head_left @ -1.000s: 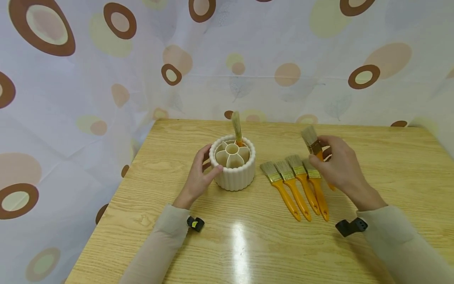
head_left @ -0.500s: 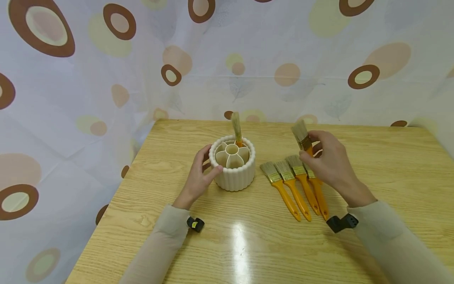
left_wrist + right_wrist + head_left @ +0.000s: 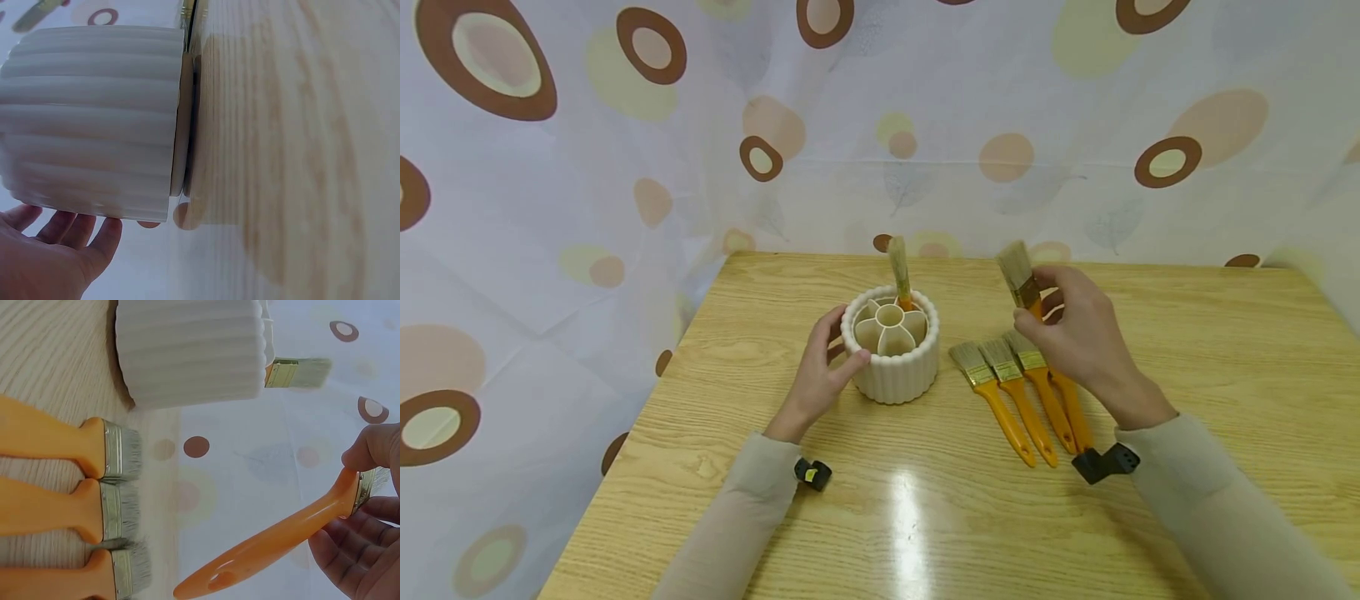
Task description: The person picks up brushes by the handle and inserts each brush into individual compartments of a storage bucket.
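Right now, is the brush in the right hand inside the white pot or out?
Out: the right hand holds that brush, and its orange handle shows clear of the white pot.

Frame centre: white round fluted holder (image 3: 897,379) on wooden table (image 3: 985,533), one orange-handled paintbrush (image 3: 900,271) inside; right, four flat orange-handled paintbrushes (image 3: 1029,415).

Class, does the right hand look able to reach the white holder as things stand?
Probably yes: the right hand holds a raised brush, nothing upright shows between it and the holder; the left hand grips the opposite side.
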`<state>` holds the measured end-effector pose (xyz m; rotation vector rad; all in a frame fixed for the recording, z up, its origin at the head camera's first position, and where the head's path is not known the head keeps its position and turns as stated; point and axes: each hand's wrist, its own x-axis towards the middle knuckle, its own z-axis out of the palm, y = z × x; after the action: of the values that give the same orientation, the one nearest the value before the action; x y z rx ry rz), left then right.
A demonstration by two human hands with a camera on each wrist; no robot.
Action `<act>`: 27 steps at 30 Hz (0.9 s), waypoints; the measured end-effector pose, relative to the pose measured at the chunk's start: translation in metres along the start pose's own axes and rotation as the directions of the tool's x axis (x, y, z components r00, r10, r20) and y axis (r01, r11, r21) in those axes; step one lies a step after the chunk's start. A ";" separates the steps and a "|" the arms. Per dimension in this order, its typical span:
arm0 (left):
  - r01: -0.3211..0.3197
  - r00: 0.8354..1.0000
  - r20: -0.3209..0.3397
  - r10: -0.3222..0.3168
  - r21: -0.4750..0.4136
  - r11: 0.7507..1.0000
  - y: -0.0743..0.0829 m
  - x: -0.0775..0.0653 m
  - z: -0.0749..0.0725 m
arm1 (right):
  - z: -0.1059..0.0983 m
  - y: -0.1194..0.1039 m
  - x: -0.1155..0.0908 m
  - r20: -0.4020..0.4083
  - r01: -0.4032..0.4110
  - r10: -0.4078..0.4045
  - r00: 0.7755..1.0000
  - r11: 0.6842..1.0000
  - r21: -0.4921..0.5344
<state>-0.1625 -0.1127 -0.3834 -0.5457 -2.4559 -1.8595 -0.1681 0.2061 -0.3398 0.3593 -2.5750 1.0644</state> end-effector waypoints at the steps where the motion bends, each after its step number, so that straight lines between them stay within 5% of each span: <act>1: -0.001 1.000 0.000 0.001 -0.002 1.000 0.000 0.000 0.000 | 0.001 -0.001 0.000 -0.002 0.004 -0.004 1.000 1.000 0.004; 20: -0.018 1.000 0.008 0.018 -0.004 1.000 -0.002 0.000 -0.001 | 0.011 -0.020 0.009 -0.039 0.063 -0.060 0.997 0.995 0.073; 27: -0.030 1.000 0.001 0.030 -0.009 0.999 -0.032 0.007 -0.001 | 0.014 -0.027 0.013 -0.041 0.090 -0.087 0.995 0.991 0.096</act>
<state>-0.1785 -0.1190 -0.4116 -0.5810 -2.4265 -1.8610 -0.1732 0.1759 -0.3264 0.4697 -2.4565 1.1568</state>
